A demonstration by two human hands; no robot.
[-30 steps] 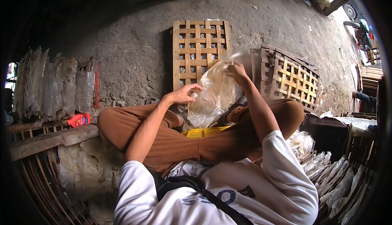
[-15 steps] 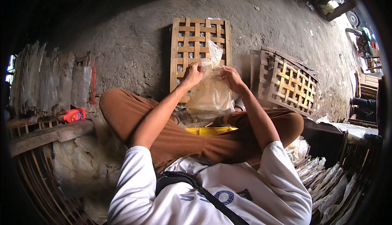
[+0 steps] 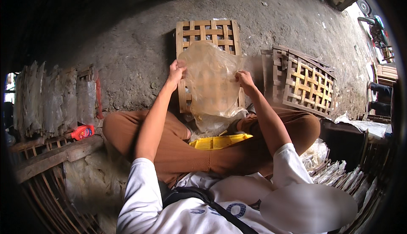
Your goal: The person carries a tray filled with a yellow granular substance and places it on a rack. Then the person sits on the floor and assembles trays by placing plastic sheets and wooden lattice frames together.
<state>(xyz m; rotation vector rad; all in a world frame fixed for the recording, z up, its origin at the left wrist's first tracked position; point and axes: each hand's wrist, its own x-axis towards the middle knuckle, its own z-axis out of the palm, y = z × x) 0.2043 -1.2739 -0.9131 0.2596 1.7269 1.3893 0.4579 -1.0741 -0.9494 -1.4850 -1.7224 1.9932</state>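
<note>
A thin, see-through yellowish plastic sheet (image 3: 214, 79) is stretched out between my two hands. My left hand (image 3: 177, 73) pinches its left edge, and my right hand (image 3: 244, 79) grips the right edge with curled fingers. Beneath the sheet lies a woven wooden lattice frame (image 3: 204, 30) on the ground, its far rows uncovered and the rest seen hazily through the plastic. The sheet's near end hangs crumpled above a yellow plastic tray or crate (image 3: 220, 142) between my crossed legs.
More lattice frames (image 3: 309, 83) lie stacked at the right. Upright rows of plastic-covered racks (image 3: 55, 100) stand at the left, beside a red packet (image 3: 82, 132) on a wooden beam (image 3: 55, 159). Several plastic-wrapped frames (image 3: 343, 183) lean at lower right. A motorcycle (image 3: 375, 32) shows at far right.
My hands have moved apart, the left one leftward and the right slightly rightward. The sheet, bunched up before, is now spread wide over the lattice frame.
</note>
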